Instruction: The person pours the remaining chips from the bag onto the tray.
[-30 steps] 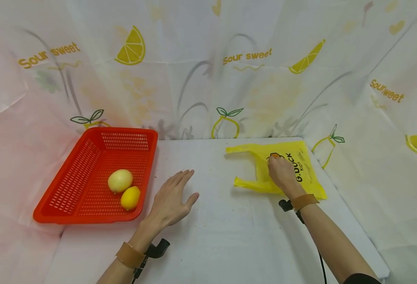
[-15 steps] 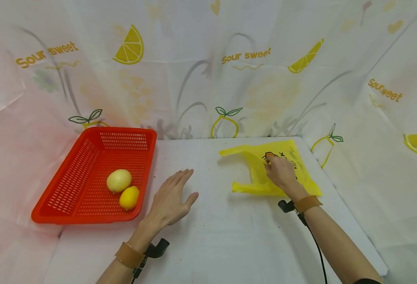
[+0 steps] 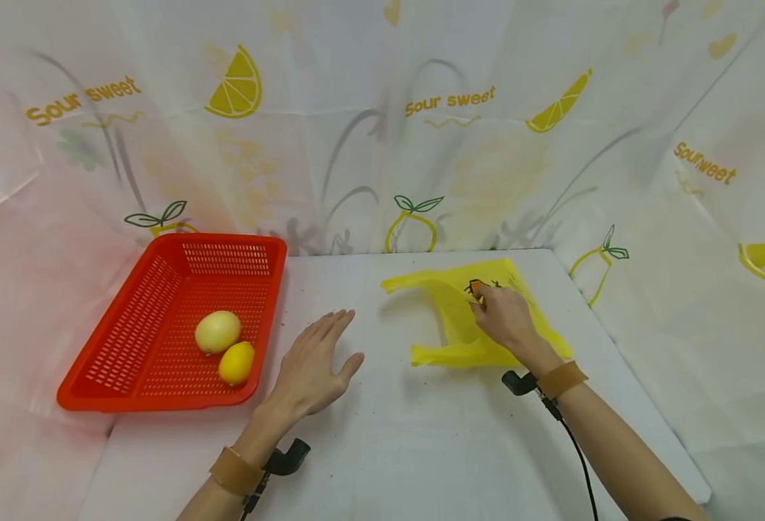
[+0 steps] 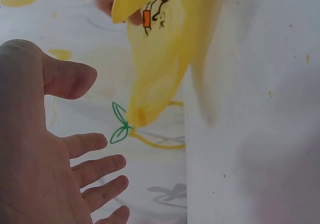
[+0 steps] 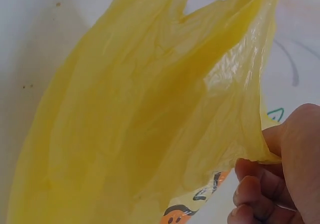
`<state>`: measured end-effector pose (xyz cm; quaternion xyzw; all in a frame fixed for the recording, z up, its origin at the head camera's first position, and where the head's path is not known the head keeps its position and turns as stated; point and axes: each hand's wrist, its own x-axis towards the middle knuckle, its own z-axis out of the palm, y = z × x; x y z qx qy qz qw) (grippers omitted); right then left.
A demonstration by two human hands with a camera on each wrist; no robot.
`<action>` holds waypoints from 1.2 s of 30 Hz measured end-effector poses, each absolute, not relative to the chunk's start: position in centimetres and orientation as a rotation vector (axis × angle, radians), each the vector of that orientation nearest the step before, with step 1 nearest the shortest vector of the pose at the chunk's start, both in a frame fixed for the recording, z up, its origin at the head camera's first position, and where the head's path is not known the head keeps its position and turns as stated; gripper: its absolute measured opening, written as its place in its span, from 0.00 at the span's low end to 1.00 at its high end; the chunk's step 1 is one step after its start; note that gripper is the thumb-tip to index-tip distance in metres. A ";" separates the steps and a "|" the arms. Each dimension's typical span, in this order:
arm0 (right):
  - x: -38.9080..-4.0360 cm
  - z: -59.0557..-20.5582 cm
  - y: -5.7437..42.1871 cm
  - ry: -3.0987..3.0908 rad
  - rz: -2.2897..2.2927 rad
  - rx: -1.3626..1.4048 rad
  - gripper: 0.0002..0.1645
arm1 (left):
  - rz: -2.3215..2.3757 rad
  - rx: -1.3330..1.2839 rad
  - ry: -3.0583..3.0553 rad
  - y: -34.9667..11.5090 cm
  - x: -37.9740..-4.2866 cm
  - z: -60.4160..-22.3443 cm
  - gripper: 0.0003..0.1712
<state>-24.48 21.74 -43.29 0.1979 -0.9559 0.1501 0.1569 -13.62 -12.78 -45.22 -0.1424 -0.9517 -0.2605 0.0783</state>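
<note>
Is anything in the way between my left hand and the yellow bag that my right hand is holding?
Nothing visible: in the head view, only white tabletop shows between your left hand and the yellow bag pinched in your right hand. The red basket sits to the left, outside that path.

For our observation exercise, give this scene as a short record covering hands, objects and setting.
Right hand: pinches the yellow plastic bag
Left hand: fingers extended, holding nothing
Container: red perforated basket, to the left
Contents: lemon beside a larger pale-yellow round item
Surface: white table
Backdrop: pale sheet printed with lemons and "Sour sweet"
</note>
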 end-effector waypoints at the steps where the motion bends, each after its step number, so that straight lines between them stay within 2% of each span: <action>1: -24.4 -43.2 21.6 -2.728 0.435 0.573 0.10 | -0.776 -0.425 -2.850 -12.8 -13.6 -45.1 0.42; 13: -23.2 -42.1 20.3 -2.683 0.472 0.640 0.06 | -0.720 -0.438 -2.843 -12.7 -13.1 -44.4 0.42; 25: -21.8 -41.5 19.4 -2.681 0.495 0.694 0.08 | -0.662 -0.438 -2.829 -12.9 -12.7 -43.8 0.42; 36: -21.1 -41.4 19.1 -2.658 0.512 0.738 0.05 | -0.613 -0.408 -2.830 -14.1 -12.9 -42.4 0.42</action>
